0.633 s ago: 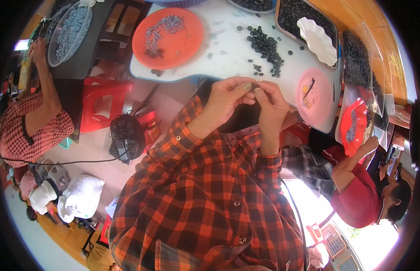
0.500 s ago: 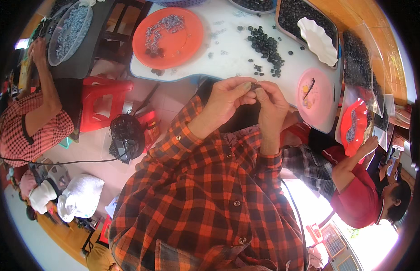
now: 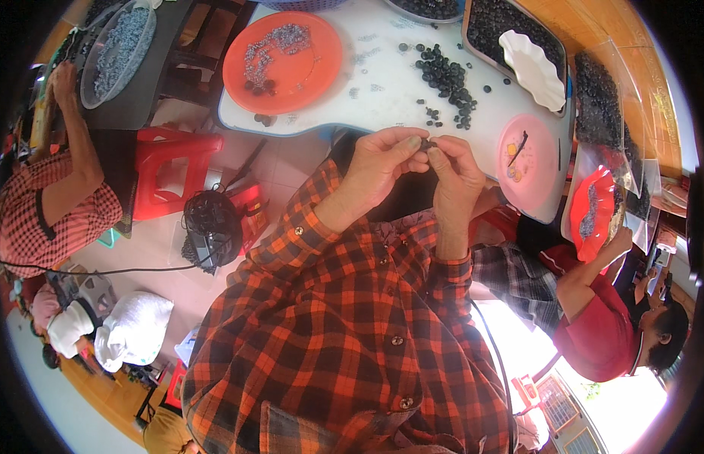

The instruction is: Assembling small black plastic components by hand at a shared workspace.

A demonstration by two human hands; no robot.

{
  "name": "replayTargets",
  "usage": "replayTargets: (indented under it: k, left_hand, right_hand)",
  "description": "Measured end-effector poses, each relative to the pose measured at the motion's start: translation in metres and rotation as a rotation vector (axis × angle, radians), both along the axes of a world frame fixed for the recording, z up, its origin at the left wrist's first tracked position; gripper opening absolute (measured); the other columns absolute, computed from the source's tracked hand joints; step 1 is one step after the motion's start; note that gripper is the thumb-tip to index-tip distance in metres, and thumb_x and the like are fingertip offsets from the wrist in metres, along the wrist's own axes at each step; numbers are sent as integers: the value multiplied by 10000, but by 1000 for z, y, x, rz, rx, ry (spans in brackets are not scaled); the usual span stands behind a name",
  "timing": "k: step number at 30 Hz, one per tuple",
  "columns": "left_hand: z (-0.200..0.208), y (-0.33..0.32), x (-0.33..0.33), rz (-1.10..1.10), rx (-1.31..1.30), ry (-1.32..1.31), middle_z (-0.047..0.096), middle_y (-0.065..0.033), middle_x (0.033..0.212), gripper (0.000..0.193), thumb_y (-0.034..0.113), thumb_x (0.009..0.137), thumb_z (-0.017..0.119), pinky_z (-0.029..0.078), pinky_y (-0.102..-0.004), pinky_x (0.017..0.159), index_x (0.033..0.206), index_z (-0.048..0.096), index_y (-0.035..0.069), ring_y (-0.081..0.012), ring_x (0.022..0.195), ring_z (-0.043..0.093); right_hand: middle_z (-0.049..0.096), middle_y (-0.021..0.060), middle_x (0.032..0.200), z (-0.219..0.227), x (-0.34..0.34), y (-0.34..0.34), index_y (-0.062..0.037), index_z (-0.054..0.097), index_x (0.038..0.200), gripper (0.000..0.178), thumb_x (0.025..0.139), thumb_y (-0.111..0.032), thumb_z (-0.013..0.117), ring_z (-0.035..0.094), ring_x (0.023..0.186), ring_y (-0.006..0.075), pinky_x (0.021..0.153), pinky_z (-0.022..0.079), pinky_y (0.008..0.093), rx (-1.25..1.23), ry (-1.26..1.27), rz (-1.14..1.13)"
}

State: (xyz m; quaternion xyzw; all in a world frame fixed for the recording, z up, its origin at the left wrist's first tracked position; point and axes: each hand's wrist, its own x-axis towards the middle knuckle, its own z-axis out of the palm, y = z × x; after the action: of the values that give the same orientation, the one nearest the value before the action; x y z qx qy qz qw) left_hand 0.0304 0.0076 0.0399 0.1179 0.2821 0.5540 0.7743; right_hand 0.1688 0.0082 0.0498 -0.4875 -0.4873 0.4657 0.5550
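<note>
Person in a checked shirt, both hands raised at the edge of the white table, centre of the frame; a small dark piece sits between the fingertips, mostly covered, its shape beyond telling; work on it appears unfinished, since both hands grip it; a loose heap of dark pieces, upper centre-right, seems left to handle; a few dark discs lie near pale blue-grey bits on the orange plate, upper left, though whether these are done cannot be told; left hand slants up and rightward, thumb and forefinger in a narrow pinch; right hand stands nearly upright, its thumb and forefinger pinched narrowly opposite.
</note>
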Motion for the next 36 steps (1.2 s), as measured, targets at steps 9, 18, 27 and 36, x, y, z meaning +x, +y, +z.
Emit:
replayTargets:
  k: [9,18,27,36]
  left_hand:
    - [2,-2,0,3,48,73,688,-68,884,221,91,959,583,512,-218,617,1142,639,-19,-125,755,659]
    - [-3,-1,0,38,78,131,683,-89,930,216,50,934,602,578,-255,690,1129,642,-35,-132,762,660]
    - [-3,0,-5,-59,17,116,677,-90,902,184,61,934,607,589,-255,635,1082,651,-40,-137,738,663]
    - [0,0,-12,-70,39,374,678,-70,886,200,144,956,609,575,-246,637,1047,658,-27,-120,742,661]
  right_hand:
    - [619,59,998,5,1,-1,-7,683,965,131,836,14,698,599,898,120,780,489,232,42,-150,-2]
    - [605,71,983,14,-2,0,13,652,940,117,834,56,676,604,839,118,723,505,222,177,-300,19]
    - [605,71,963,11,1,0,14,645,933,118,828,52,683,604,803,116,697,500,225,154,-298,40]
    - [590,80,910,12,-6,3,20,630,917,99,832,38,677,602,713,140,620,499,255,217,-510,99]
